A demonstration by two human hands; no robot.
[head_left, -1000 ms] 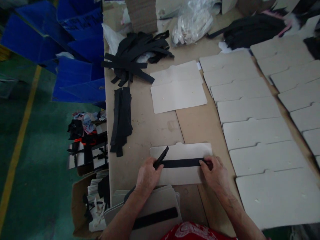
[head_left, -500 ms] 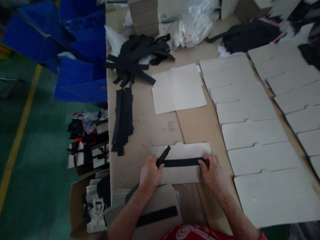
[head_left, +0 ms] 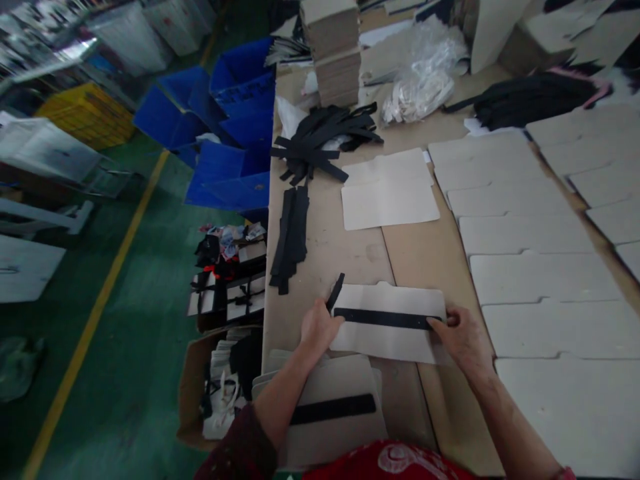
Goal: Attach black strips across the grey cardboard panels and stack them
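In front of me lies a pale board [head_left: 390,343] with a small tab on its far edge. A black strip [head_left: 383,319] runs flat across its middle. My left hand [head_left: 320,328] is closed at the board's left edge, its thumb by the strip's left end. Out of that hand sticks a second, loose black strip [head_left: 337,291]. My right hand [head_left: 463,337] pinches the board's right edge, the thumb on the strip's right end and the fingers curled beyond the edge. Close to my body, partly under my left forearm, is a stack of boards [head_left: 340,437], the top one bearing a black strip.
Left of the board lies a bundle of black strips [head_left: 290,237], with a tangled pile of strips [head_left: 325,137] beyond. Other boards [head_left: 390,193] lie ahead; rows of overlapping boards [head_left: 540,273] cover the right side. Blue bins [head_left: 230,173] and a carton [head_left: 190,393] stand past the table's left edge.
The view has swung left, so the table appears farther right. My right thumb now presses the strip's right end flat on the board. The loose strip stays in my left hand.
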